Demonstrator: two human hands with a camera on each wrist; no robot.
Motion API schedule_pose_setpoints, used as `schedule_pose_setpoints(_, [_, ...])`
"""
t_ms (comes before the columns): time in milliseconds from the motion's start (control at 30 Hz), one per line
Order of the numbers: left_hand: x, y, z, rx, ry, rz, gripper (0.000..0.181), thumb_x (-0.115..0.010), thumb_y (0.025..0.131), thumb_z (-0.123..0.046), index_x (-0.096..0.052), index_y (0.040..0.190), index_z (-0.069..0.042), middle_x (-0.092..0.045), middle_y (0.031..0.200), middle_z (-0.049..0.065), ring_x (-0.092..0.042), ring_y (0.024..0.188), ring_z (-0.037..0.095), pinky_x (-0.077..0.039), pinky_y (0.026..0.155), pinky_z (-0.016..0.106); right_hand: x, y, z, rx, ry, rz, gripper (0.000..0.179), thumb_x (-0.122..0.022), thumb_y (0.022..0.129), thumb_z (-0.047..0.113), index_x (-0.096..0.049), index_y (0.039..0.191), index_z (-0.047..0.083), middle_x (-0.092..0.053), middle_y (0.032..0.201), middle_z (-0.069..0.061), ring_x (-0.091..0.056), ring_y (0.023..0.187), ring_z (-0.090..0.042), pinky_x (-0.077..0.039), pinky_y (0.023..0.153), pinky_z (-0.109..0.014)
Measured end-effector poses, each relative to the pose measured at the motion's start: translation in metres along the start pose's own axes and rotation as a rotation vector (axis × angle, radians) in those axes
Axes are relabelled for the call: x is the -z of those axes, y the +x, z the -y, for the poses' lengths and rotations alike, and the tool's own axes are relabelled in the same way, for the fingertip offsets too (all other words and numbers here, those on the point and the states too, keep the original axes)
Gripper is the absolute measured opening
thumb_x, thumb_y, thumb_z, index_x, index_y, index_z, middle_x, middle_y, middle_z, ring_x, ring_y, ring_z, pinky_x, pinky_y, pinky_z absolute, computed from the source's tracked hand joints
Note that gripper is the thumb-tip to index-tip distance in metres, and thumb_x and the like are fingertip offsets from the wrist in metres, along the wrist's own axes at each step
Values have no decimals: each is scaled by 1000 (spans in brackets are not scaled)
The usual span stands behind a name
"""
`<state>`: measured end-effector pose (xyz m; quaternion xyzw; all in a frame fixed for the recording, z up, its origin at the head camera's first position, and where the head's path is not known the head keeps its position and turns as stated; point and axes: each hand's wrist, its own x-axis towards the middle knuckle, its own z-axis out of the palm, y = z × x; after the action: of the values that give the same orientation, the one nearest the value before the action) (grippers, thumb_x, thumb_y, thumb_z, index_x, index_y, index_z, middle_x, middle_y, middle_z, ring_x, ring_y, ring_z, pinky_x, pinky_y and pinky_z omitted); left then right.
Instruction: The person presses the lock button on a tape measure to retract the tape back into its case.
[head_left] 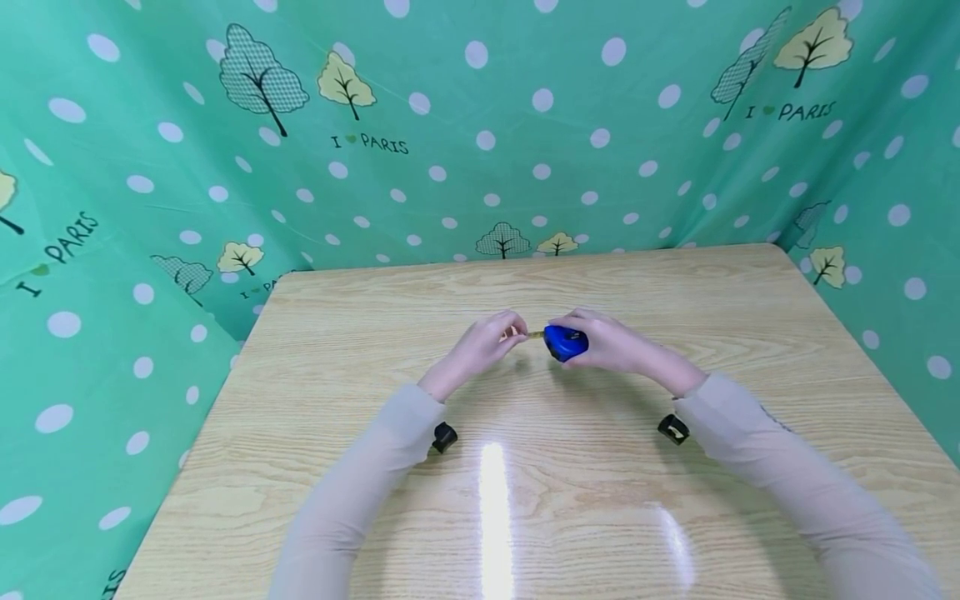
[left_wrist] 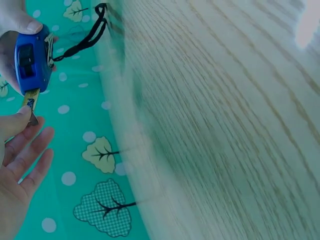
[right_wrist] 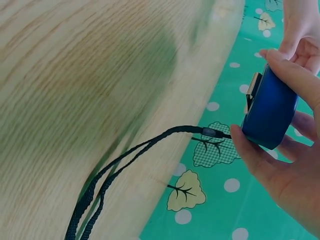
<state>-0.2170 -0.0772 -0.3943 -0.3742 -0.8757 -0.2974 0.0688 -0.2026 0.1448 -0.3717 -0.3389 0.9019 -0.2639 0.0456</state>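
My right hand [head_left: 609,342] grips a blue tape measure [head_left: 564,342] above the table's middle. In the right wrist view, thumb and fingers wrap the blue case [right_wrist: 270,107], which has a metal clip on one side and a black wrist cord [right_wrist: 170,131] hanging from it. Thumb and finger of my left hand [head_left: 483,343] pinch the end of the yellow blade [left_wrist: 31,98]. Only a short length of blade shows between the case and the left fingertips. The left wrist view shows a black lock button on the case, and the other left fingers loosely bent.
Below is a light wood-grain table [head_left: 360,350]. Green dotted cloth [head_left: 450,100] hangs behind it and at both sides. Black straps [head_left: 673,429] sit at the wrists. A bright light reflection lies on the tabletop near the front.
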Motion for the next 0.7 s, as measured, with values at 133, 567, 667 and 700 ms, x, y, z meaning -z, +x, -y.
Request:
schedule_pose_setpoints(133, [0,0,0,8,18,11,9,-57,86,-5,-59,94,-3,-63,90,5,-57,77,12,-46,68,16,-2,-1,0,3,-21,-15,62,-76,69,15,-49,123,0,-51,116,-21,-52,102,-34,-48,80,-45])
schedule_pose_setpoints(567, [10,-17,11,88,70,8,10,-59,86,-13,-61,92,-5,-63,87,1,-56,74,9,-46,63,16,-2,-8,-14,-45,-7,-18,64,-76,69,13,-48,124,-2,-50,117,-23,-51,103,-37,-48,79,-45])
schedule_pose_setpoints(667, [12,-19,12,98,69,10,13,-59,85,-15,-61,93,-5,-63,88,1,-56,74,10,-46,64,16,-4,-10,-17,-57,-13,-12,64,-77,69,14,-48,123,-2,-51,117,-23,-51,103,-37,-48,79,-45])
schedule_pose_setpoints(700, [12,-20,13,104,70,11,13,-59,85,-15,-61,93,-5,-63,88,1,-56,74,10,-46,64,16,-5,-11,-18,-61,-15,-10,64,-77,69,14,-48,123,-2,-51,116,-22,-51,103,-37,-48,79,-45])
